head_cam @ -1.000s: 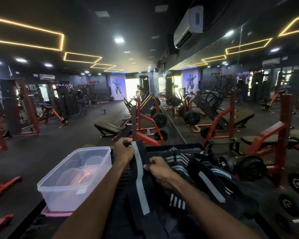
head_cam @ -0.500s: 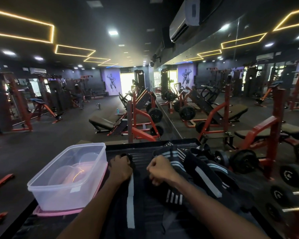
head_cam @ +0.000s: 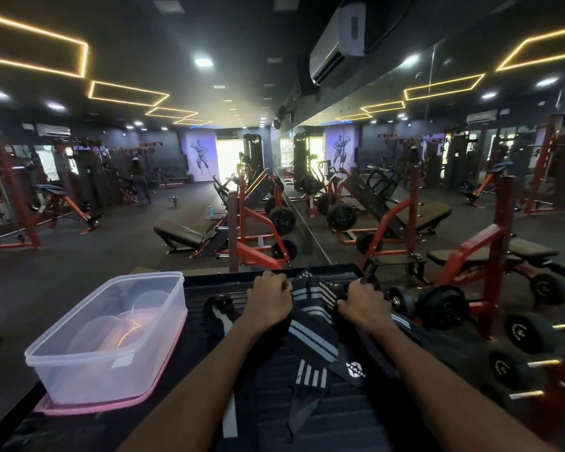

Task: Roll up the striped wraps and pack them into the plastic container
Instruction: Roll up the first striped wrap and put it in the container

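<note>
Head view looks down at a dark ribbed bench (head_cam: 340,422) with a heap of striped wraps (head_cam: 310,340) lying on it between the two forearms. These are black elastic bands carrying pale grey-white stripes along their length; one band shows a short block of four white bars and a black tab with a white logo. They lie loose and overlapping, none of them rolled as far as can be seen. One more strip with a single white stripe (head_cam: 230,415) runs toward the near edge, partly hidden under the left forearm.

Both hands sit at the far end of the heap. Left hand (head_cam: 269,300) is curled into a fist, fingers closed on the upper end of a striped band that passes beneath it. Right hand (head_cam: 362,305) is also curled tight, its fingers (head_cam: 341,303) pinched on dark wrap material at the heap's right side; exactly which band it grips cannot be told. A stretch of striped band shows between the two fists.

Left of the hands and apart from the wraps stands the plastic container (head_cam: 111,337), clear, rectangular, open at the top, resting on a pink lid (head_cam: 111,406). No wraps are visible inside it.
</note>
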`<move>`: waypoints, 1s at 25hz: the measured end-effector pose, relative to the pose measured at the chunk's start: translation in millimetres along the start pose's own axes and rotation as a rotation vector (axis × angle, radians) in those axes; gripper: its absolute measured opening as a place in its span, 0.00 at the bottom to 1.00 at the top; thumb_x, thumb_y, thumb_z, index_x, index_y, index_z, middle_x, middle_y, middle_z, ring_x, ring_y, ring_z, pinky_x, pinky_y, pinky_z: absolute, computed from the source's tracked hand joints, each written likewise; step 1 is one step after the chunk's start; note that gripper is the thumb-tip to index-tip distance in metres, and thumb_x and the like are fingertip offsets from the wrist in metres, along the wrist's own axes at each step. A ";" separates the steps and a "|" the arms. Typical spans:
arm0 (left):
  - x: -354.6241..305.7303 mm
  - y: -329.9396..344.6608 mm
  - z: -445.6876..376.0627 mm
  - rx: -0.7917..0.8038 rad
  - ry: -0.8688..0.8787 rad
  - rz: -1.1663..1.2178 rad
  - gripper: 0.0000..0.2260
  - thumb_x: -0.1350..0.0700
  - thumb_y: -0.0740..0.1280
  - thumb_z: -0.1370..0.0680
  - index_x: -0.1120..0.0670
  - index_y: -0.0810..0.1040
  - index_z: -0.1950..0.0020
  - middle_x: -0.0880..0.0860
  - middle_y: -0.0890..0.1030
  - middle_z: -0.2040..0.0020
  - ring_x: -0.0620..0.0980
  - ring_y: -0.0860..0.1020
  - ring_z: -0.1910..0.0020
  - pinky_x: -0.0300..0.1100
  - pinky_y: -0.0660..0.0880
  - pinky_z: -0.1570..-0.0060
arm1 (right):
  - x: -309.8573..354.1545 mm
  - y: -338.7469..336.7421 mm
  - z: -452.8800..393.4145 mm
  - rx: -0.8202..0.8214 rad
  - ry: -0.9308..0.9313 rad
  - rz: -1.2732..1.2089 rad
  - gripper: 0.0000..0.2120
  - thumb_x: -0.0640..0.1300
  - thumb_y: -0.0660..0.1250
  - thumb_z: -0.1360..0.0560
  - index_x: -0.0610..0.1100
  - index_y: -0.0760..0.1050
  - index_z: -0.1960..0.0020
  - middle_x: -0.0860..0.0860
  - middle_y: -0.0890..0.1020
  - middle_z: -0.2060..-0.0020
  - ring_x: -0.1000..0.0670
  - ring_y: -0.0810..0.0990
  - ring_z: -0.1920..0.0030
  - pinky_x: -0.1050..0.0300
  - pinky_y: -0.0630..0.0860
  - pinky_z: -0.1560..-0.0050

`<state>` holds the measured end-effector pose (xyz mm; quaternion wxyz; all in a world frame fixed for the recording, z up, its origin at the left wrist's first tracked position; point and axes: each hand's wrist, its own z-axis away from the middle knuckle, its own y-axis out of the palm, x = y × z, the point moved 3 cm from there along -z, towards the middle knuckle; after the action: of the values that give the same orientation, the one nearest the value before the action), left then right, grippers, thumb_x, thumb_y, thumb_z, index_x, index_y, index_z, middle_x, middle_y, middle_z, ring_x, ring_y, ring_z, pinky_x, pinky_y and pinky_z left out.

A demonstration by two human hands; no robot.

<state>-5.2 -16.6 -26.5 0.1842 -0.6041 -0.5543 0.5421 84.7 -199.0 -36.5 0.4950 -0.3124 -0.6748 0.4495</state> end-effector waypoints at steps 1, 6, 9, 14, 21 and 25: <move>-4.9 2.2 -0.2 0.010 0.011 0.024 0.05 0.56 0.63 0.22 0.50 0.78 0.55 0.51 0.75 0.49 0.54 0.75 0.45 0.58 0.72 0.43 | -2.0 0.4 0.0 0.001 -0.030 -0.001 0.16 0.49 0.64 0.23 0.43 0.75 0.39 0.41 0.78 0.39 0.37 0.77 0.38 0.45 0.74 0.40; -14.2 2.9 1.2 0.009 -0.036 0.147 0.06 0.57 0.63 0.23 0.50 0.78 0.58 0.48 0.81 0.57 0.50 0.79 0.54 0.51 0.77 0.47 | -0.3 -20.2 0.2 -0.047 -0.111 -0.167 0.12 0.45 0.63 0.22 0.47 0.78 0.39 0.39 0.80 0.40 0.36 0.77 0.38 0.46 0.74 0.39; -11.0 2.6 10.2 0.038 -0.062 0.091 0.08 0.59 0.61 0.22 0.56 0.79 0.55 0.53 0.82 0.55 0.52 0.79 0.55 0.49 0.78 0.51 | 8.2 -46.5 3.5 -0.110 -0.103 -0.316 0.09 0.41 0.63 0.22 0.47 0.80 0.45 0.41 0.82 0.44 0.38 0.79 0.41 0.47 0.76 0.39; 16.4 2.0 27.3 0.037 -0.142 0.011 0.06 0.58 0.60 0.25 0.55 0.75 0.52 0.56 0.78 0.48 0.53 0.75 0.52 0.47 0.72 0.52 | 43.9 -83.2 24.5 -0.204 -0.193 -0.568 0.14 0.35 0.61 0.23 0.44 0.78 0.41 0.45 0.82 0.46 0.43 0.79 0.42 0.53 0.74 0.43; 59.6 -2.3 56.2 0.393 -0.246 -0.207 0.36 0.27 0.61 0.36 0.44 0.72 0.33 0.57 0.73 0.30 0.64 0.69 0.31 0.65 0.68 0.35 | 121.5 -64.4 41.2 -0.064 -0.493 -0.741 0.23 0.34 0.61 0.20 0.46 0.71 0.27 0.47 0.76 0.31 0.47 0.74 0.31 0.48 0.70 0.28; 86.4 2.5 80.8 0.595 -0.212 -0.328 0.44 0.29 0.65 0.34 0.44 0.58 0.22 0.52 0.53 0.20 0.60 0.49 0.21 0.67 0.54 0.28 | 159.8 -29.8 55.4 0.132 -0.580 -0.734 0.24 0.31 0.60 0.21 0.44 0.71 0.28 0.48 0.76 0.31 0.48 0.74 0.31 0.48 0.69 0.27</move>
<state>-90.9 27.1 -95.4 0.3782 -0.3674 -0.4777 0.7027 -17.5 -89.0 46.8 0.4311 0.1174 -0.8210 0.3554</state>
